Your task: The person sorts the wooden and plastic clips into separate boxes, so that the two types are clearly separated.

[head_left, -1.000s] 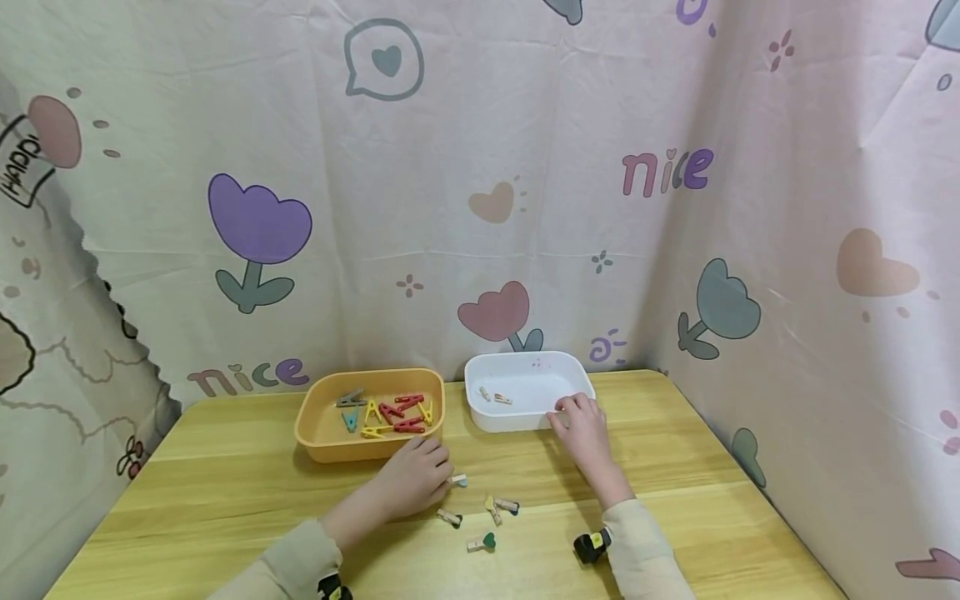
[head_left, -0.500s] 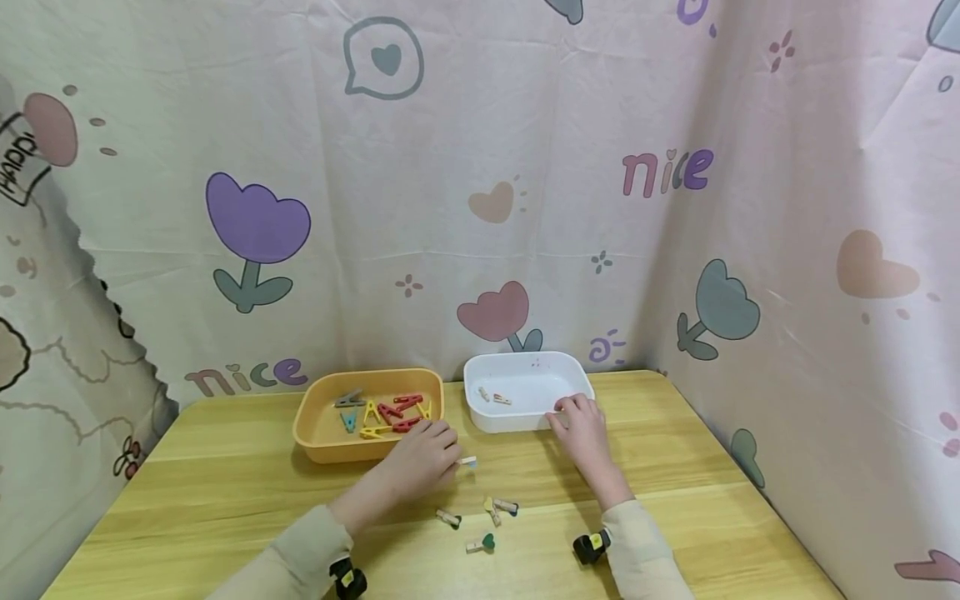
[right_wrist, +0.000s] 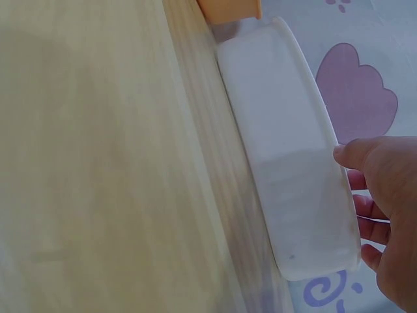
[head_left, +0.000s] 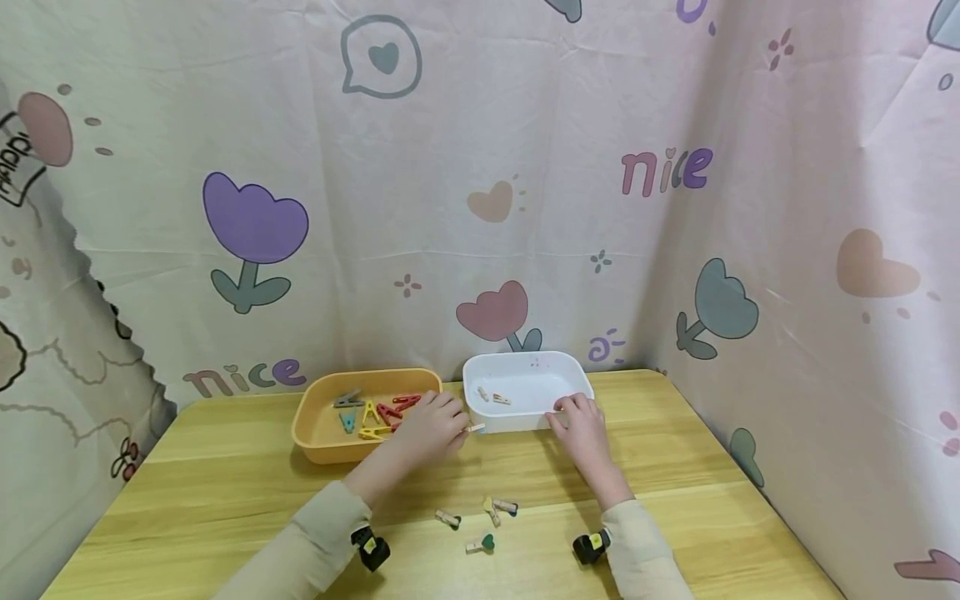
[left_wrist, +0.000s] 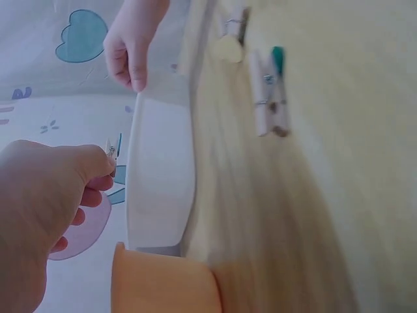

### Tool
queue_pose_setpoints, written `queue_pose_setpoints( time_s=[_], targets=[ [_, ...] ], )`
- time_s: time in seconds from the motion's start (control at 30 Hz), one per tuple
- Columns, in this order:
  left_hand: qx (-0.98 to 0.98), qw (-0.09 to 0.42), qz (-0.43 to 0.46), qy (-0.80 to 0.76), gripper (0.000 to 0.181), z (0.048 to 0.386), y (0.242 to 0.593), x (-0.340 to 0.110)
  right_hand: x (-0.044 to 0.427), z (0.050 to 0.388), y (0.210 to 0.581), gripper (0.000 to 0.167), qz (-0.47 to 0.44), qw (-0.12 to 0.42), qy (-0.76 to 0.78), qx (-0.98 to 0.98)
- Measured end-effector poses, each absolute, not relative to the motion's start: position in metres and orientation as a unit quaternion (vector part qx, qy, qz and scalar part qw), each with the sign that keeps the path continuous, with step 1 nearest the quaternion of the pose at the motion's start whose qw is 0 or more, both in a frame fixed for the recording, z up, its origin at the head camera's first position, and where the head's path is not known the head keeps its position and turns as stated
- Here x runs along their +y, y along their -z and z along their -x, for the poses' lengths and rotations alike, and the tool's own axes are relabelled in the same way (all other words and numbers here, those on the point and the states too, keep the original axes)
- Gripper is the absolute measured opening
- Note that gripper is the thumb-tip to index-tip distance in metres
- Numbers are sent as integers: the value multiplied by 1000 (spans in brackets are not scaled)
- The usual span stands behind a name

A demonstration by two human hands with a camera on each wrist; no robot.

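Wooden clip [left_wrist: 111, 153], small and pale with a bluish trim, sits pinched in the left hand [head_left: 435, 427], between the thumb and fingertips. That pinch is narrow, leaving only the clip's thickness between the tips; the other fingers curl in and seem to hold nothing else. The clip is gripped by one end while the other sticks out to the right, probably because so small a piece has room only for fingertips. It is raised off the table [head_left: 225, 492], apparently higher than the nearest box rim and apart from it.

Just to the right of this pinch stands a white box [head_left: 517, 423]. The right hand [head_left: 583, 429] grips its near right rim, thumb on the outside and fingers over the inner side, the gap no wider than the wall; this likely keeps the light box from sliding. Two similar clips [head_left: 502, 399] lie inside it, beyond the pinch.

Just left of the pinch, partly covered by the left hand in the head view, is a yellow-orange basket [head_left: 341, 454] of larger coloured clips [head_left: 371, 412], seemingly grouped apart from the wooden ones. Nearer the person than either grip, four loose clips [head_left: 481, 546] lie scattered on the wood.
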State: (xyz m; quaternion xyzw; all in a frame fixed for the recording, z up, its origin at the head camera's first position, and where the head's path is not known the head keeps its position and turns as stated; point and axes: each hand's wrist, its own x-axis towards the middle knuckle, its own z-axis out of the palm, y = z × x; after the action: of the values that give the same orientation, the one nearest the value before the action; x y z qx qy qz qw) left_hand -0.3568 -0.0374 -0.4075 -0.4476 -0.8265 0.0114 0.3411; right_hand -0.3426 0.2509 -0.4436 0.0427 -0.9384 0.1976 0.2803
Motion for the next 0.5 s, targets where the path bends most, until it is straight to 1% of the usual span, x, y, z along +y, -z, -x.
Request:
queue_pose_setpoints(
  time_s=[0.2, 0.5],
  targets=[
    [-831, 351, 432, -4, 14, 369, 403, -31, 251, 343, 444, 20, -41, 278, -196, -940],
    [-841, 344, 418, 17, 11, 384, 393, -23, 251, 342, 442, 21, -35, 273, -203, -940]
  ],
)
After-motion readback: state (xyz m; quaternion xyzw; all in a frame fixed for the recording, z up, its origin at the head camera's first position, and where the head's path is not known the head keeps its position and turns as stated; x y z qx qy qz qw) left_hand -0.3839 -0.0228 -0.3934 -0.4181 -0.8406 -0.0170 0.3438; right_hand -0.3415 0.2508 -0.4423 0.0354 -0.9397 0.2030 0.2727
